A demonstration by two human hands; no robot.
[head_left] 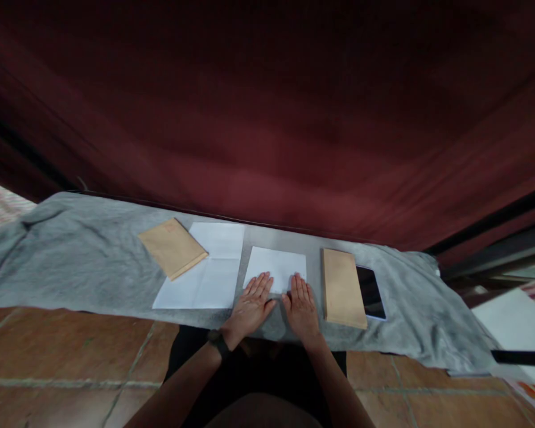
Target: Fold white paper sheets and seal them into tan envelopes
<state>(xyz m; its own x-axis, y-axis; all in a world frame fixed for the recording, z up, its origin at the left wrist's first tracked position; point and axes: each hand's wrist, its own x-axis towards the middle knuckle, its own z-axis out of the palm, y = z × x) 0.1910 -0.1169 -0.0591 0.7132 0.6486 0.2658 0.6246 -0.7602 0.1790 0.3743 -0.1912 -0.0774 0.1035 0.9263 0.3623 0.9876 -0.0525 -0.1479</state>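
Observation:
A sheet of white paper (276,261), apparently folded, lies flat in front of me on the grey cloth. My left hand (253,306) rests with outstretched fingers on its near left part. On the near right part lie the fingers of my right hand (301,304), also flat and straight. Neither hand grips anything. To the left, a larger creased white sheet (218,273) lies spread out, with a brown envelope (173,246) partly over it at an angle. Right of my hands is a stack of brown envelopes (343,288).
A dark-screened phone or tablet (371,291) sits partly under the brown stack. Grey cloth (93,255) covers the long narrow surface. A dark red curtain or panel (267,137) rises along its far edge. Brown floor tiles (71,356) show in front, and a white sheet-like object (517,327) is at far right.

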